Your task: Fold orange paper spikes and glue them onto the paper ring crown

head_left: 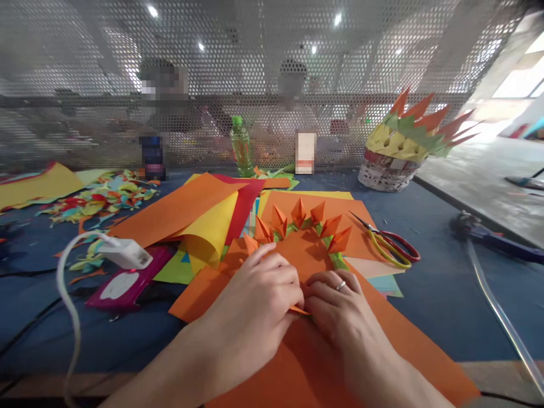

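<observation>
My left hand (272,289) and my right hand (335,300) meet over large orange sheets, both with fingers closed. Between their fingertips shows the edge of a small folded orange paper piece (300,310); most of it is hidden. Just beyond them lies a curved ring of pointed orange folded paper pieces (300,214) on a green folded band (338,260). My left hand covers part of this ring's near left side. Under my hands and wrists spreads an orange paper sheet (403,334). A ring sits on a finger of my right hand.
Scissors (393,247) with red and yellow handles lie at the right. Behind them stands a finished-looking folded-paper basket (393,147). A purple power strip (127,286) with a white charger (125,253) is at left, near paper scraps (106,195). A green-capped bottle (240,147) stands by the mesh.
</observation>
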{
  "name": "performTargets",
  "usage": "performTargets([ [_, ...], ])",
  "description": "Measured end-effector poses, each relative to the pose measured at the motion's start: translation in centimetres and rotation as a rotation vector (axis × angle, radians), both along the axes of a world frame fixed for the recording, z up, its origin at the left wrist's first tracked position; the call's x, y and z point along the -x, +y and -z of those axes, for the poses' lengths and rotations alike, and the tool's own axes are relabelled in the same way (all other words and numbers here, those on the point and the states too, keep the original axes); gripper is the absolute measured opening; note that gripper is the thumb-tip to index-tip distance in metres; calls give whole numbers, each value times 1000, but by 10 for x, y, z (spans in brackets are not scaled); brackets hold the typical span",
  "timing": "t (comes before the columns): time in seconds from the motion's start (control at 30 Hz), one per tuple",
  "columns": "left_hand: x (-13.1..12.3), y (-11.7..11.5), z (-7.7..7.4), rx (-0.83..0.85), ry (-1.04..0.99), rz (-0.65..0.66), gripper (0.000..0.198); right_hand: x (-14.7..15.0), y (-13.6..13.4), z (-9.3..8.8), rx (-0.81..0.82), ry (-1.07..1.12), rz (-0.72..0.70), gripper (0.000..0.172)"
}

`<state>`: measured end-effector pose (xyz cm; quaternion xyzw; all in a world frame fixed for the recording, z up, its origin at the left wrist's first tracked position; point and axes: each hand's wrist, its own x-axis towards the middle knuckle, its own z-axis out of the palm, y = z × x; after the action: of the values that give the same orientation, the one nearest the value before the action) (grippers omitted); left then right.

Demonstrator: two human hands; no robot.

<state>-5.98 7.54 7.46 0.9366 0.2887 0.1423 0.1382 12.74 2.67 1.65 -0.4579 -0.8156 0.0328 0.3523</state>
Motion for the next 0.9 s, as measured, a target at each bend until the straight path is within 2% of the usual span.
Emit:
performTargets([
  [0.23,-3,-2,2,-21,14,-39,23,1,-3,1,39,31,3,22],
  [0.37,-4,-3,1,-29,8,-58,19,-1,-7,-1,79,7,4,4],
  [0.43,-3,-3,1,-31,18,-66,18,-2,-8,-2,84,21,15,10],
  [0.6,-2,-3,0,-18,55,-63,19,-2,-9,-2,88,54,-2,6],
  [0.8,1,-5,-3,15,97,-52,17,-1,-8,-5,56,57,-4,15],
  [0.9,3,-6,-3,3,98,-54,17,0,-10,-5,58,52,11,14],
])
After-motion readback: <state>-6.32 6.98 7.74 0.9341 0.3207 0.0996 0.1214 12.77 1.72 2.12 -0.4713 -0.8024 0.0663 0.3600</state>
